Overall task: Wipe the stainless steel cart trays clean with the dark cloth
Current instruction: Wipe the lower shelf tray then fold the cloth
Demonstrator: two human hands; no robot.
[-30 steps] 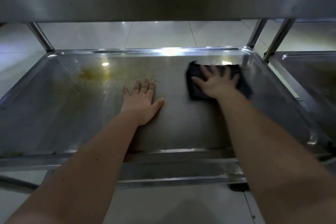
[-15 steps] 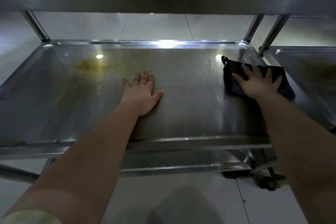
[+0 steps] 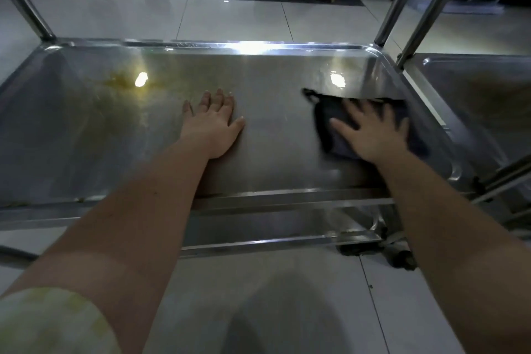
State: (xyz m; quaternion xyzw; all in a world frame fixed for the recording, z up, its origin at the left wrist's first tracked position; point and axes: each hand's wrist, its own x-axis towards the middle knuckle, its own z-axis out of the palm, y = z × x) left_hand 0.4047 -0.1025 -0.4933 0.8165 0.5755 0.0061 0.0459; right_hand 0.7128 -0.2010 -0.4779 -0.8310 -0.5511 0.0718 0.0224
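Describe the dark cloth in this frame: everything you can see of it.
The cloth is dark, nearly black, soft fabric, crumpled rather than spread flat, with a small loop or tag sticking out at its far left corner. It lies on the right part of the steel tray, close to the tray's right wall. The right hand lies flat on top with fingers spread, covering its middle, so only the edges show. Its outline is motion-blurred. The left hand does not touch it.

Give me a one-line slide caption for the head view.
Right hand presses dark cloth flat on steel tray; left hand braces beside yellowish stain.
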